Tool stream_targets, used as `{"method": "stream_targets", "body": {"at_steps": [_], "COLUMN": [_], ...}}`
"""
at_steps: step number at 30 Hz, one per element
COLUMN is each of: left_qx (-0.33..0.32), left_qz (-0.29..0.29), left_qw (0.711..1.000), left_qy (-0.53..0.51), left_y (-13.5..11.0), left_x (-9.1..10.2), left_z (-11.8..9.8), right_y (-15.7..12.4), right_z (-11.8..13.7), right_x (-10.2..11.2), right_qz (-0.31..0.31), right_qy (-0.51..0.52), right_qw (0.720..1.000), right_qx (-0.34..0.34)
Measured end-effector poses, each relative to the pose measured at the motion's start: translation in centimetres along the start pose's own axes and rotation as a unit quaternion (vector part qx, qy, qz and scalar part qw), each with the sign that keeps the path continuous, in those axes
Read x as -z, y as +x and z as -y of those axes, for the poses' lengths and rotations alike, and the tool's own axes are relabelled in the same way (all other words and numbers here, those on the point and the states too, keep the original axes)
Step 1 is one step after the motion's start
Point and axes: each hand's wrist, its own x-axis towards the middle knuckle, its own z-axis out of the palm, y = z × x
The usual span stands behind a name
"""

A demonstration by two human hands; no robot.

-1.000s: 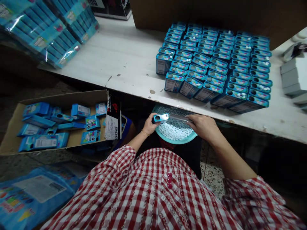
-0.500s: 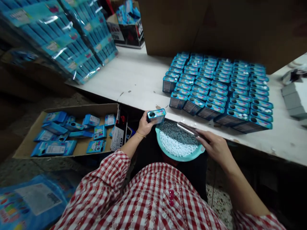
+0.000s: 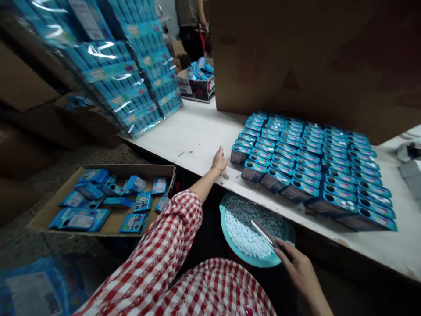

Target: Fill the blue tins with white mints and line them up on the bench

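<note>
My left hand [image 3: 219, 160] reaches out over the white table [image 3: 194, 131], right at the left side of the end blue box [image 3: 239, 153] in a large block of open-topped blue boxes [image 3: 315, 166]. Its fingers point at that box, and their grip is hidden. My right hand [image 3: 296, 267] is closed on a shiny metal scoop [image 3: 264, 232]. The scoop's tip lies over a teal bowl [image 3: 279, 259] of small white candies [image 3: 245, 239], below the table's front edge.
An open cardboard carton [image 3: 49, 215] of loose blue boxes sits on the floor at left. Wrapped stacks of blue packs [image 3: 131, 87] lean at the table's far left, near a small display box [image 3: 197, 85]. A big brown carton [image 3: 312, 61] stands behind the block. Another person [image 3: 189, 22] stands far back.
My left hand has gone from beside the bowl up onto the table, to the left end of the block. The right hand and scoop have drawn back towards me. The view has tilted up.
</note>
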Motion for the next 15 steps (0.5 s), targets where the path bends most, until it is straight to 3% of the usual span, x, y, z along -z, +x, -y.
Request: {"method": "stream_targets", "body": {"at_steps": [2,5,7,9,10,12,15], "left_qx": [-0.040,-0.072,-0.034,0.060,0.126,0.248,0.313], "left_qz": [-0.038,-0.155,-0.256,-0.317,-0.307,-0.229,-0.131], "left_qw": [0.998,0.983,0.959,0.929,0.917,0.900,0.898], "left_qy": [0.015,0.070,0.120,0.183,0.222,0.274,0.279], "left_y": [-1.6,-4.5,-6.5,-8.3,-9.2,-10.6,-11.9], "left_x": [3.4,11.0,16.8,22.2,24.5,28.0,30.0], "left_z": [1.2,3.8,5.8,8.1,9.3,11.6,14.2], "right_y": [1.0,2.5,3.2,3.6,3.7,3.9,3.8], "right_z": [-0.7,-1.5,-1.6,-1.6,-1.5,-1.3,-1.2], "right_x": [-0.8,-2.1,-3.1,-4.0,-4.4,-4.9,-4.8], "right_qz": [0.009,0.045,0.067,0.079,0.085,0.102,0.122], "right_qy": [-0.001,-0.014,-0.027,-0.044,-0.053,-0.067,-0.077], "right_qw": [1.000,0.999,0.997,0.996,0.995,0.992,0.990], "right_qx": [0.000,0.005,0.012,0.018,0.020,0.019,0.010]}}
